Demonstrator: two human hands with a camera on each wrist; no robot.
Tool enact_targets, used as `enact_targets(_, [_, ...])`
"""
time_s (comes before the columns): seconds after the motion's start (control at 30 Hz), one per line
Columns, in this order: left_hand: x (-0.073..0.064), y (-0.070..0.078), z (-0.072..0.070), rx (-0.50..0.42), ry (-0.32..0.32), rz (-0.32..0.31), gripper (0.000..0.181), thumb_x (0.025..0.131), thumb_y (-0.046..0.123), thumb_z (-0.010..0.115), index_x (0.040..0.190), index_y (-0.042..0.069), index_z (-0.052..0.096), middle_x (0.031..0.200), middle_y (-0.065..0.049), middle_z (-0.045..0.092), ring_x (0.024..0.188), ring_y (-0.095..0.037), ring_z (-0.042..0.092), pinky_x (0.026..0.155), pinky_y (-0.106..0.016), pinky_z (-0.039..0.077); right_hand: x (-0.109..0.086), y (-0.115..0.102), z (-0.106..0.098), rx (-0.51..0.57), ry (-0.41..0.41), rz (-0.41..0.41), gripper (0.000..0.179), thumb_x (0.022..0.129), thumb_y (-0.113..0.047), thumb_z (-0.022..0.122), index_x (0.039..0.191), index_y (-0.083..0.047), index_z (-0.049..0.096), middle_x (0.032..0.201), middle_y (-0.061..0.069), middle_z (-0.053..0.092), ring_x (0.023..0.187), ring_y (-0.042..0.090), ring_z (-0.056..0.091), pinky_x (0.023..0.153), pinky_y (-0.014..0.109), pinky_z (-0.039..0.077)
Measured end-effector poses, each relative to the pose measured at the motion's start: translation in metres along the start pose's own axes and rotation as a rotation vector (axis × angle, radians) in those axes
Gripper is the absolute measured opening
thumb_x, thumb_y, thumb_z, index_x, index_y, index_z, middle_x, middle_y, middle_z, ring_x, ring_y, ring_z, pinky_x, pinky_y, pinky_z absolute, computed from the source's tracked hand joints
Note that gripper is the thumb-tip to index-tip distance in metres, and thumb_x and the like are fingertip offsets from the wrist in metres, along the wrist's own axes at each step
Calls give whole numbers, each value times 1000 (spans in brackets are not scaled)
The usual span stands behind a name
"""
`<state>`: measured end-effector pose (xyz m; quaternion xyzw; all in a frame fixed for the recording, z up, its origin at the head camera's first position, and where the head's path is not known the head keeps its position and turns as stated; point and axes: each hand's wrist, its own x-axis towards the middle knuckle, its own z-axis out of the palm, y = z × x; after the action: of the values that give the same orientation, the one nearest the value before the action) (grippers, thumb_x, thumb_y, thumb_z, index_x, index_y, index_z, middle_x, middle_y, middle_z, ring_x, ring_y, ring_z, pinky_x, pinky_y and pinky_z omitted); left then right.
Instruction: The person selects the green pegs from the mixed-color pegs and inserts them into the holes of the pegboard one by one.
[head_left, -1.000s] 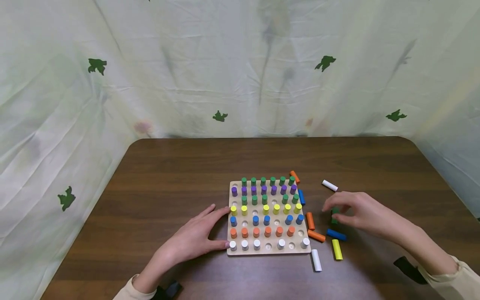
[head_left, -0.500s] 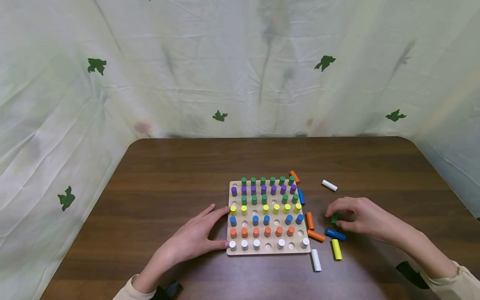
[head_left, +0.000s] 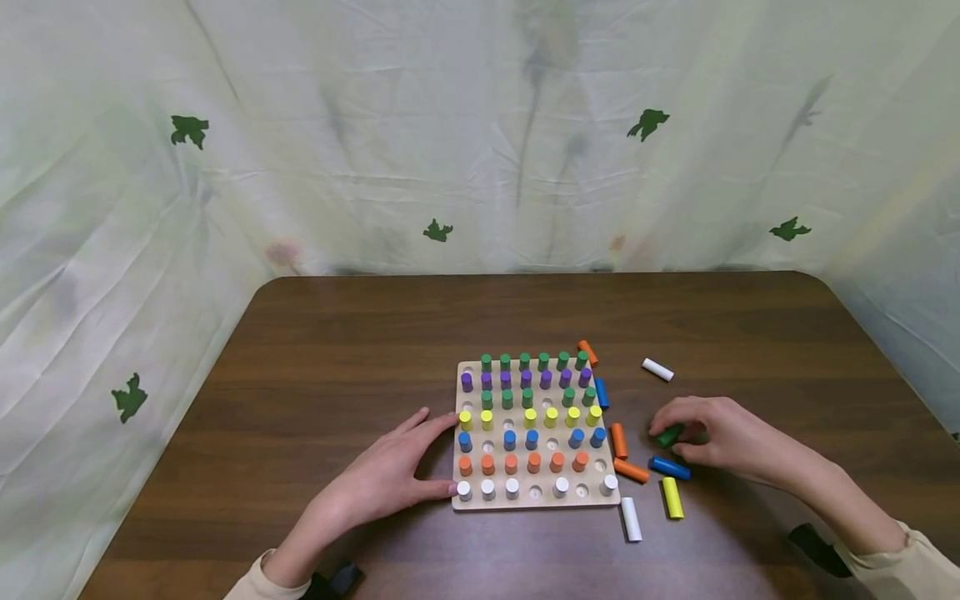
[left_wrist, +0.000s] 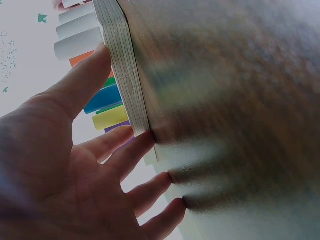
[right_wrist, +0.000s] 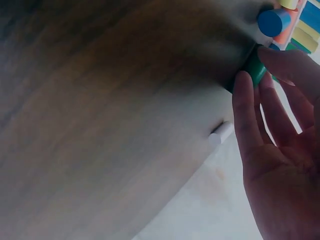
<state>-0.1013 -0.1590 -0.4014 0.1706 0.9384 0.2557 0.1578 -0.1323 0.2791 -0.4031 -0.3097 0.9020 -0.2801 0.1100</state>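
A wooden pegboard [head_left: 536,502] carries rows of green, purple, yellow, blue, orange and white pegs, with several bare holes among them. My left hand [head_left: 382,471] rests at the board's left side, fingers spread and fairly straight. In the left wrist view its thumb and fingertips [left_wrist: 145,140] touch the board's edge. To the right of the board, my right hand [head_left: 716,429] pinches a green peg [head_left: 670,434] between thumb and fingers, low over the table. The right wrist view shows this green peg [right_wrist: 254,70] lying slanted in the grip.
Loose pegs lie right of the board: a blue peg [head_left: 670,468], a yellow peg [head_left: 672,498], a white peg [head_left: 631,520], an orange peg [head_left: 618,441] and another white peg [head_left: 657,370] farther back. A pale patterned curtain [head_left: 480,150] hangs behind the brown table [head_left: 337,333].
My right hand has come slightly toward me and closed on the green peg, which has turned from lying lengthwise to a slant. My left hand stays at the board.
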Motion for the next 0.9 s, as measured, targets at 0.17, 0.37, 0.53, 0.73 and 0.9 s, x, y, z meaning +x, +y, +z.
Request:
enact_targets(0.17, [0,-1,0,-6,-4,-5,83,78,49,80,148,21,45,150,-2,45,146,-29,24,108,-60,30,3,2,1,-24,-8,-9,32,83,-3,76,104,-27,70,109,-10,64,93,10,58,77,31,54])
enact_targets(0.37, [0,-3,1,6,-10,-8,83,79,48,80,149,21,44,150,-1,44,147,-29,22,109,-59,30,7,0,0,-92,12,-34,32,83,-3,76,106,-26,73,105,-13,63,93,10,59,78,33,54])
enact_targets(0.53, [1,-3,1,8,-10,-14,83,79,47,80,149,21,44,150,0,44,147,-28,22,109,-58,30,9,-6,-3,-118,84,-22,34,84,-4,76,113,-22,73,109,-12,64,95,10,59,76,31,54])
enact_targets(0.73, [1,-1,0,8,-6,-9,82,79,48,80,149,22,44,150,0,44,146,-28,23,109,-57,30,16,-16,-8,-53,135,2,33,86,-1,74,114,-17,72,114,-7,65,96,13,62,76,30,55])
enact_targets(0.9, [0,0,-1,-3,-3,0,82,79,48,80,148,22,44,150,0,45,146,-28,24,108,-58,31,26,-26,-12,-5,163,-22,31,86,-2,74,114,-16,73,111,-7,67,95,13,64,76,30,56])
